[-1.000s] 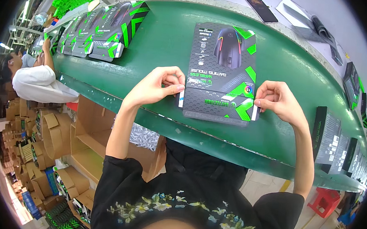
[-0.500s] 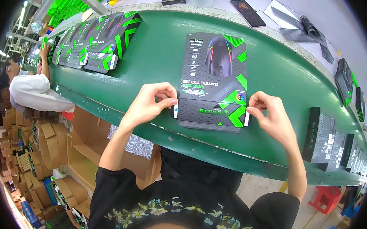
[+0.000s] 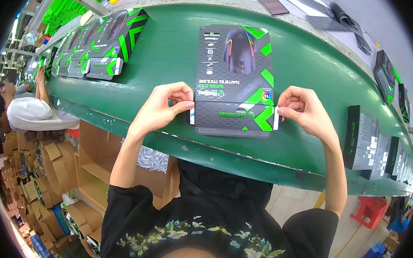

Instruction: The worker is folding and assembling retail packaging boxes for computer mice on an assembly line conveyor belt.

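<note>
A flat black and green gaming mouse box [image 3: 235,86] lies on the green work surface in front of me, its printed mouse toward the far end. Its near end is open, with an end flap [image 3: 234,132] pointing toward me. My left hand [image 3: 163,108] pinches the small white side flap at the box's near left corner between thumb and fingers. At the opposite corner, my right hand [image 3: 307,110] grips the matching white flap the same way. Both thumbs rest close to the flap edges, and the curled fingers hide part of each hold.
Several similar boxes [image 3: 102,47] overlap at the far left, where a co-worker [image 3: 32,111] sits. More boxes [image 3: 357,138] stand at the right. A phone [image 3: 269,1] and grey strips [image 3: 334,18] lie beyond the green belt. Cardboard cartons [image 3: 91,164] are below left; a red stool [image 3: 371,211] is below right.
The view has shifted, so the box and my hands sit slightly higher and further left in the picture. Both hands keep their pinch on the side flaps. The co-worker's arm has moved.
</note>
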`<move>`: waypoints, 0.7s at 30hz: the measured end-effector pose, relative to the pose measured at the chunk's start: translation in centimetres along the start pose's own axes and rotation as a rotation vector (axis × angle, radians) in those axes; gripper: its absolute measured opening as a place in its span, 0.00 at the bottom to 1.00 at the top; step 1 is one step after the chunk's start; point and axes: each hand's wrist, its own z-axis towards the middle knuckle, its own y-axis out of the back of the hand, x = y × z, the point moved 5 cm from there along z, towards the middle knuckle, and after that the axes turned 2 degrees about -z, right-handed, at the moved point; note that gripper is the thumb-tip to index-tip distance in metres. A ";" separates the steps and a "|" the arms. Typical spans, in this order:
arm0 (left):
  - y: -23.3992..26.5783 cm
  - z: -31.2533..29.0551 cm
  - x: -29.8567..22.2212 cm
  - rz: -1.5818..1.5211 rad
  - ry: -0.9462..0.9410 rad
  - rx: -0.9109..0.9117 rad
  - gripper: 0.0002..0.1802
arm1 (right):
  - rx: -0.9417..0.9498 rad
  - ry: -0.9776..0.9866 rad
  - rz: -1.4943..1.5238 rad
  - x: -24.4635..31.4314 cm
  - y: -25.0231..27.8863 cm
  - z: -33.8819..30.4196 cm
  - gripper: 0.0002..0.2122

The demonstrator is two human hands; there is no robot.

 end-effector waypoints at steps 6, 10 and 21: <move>-0.6 -0.1 -0.5 0.059 -0.055 -0.054 0.05 | 0.028 0.069 -0.030 0.1 -0.1 -0.2 0.03; -1.0 -0.7 -1.3 0.295 -0.238 -0.201 0.06 | -0.082 0.305 -0.263 1.5 -0.8 -1.0 0.04; -2.1 -1.6 -0.6 0.409 -0.464 -0.370 0.06 | -0.262 0.411 -0.407 0.5 -1.3 -2.5 0.05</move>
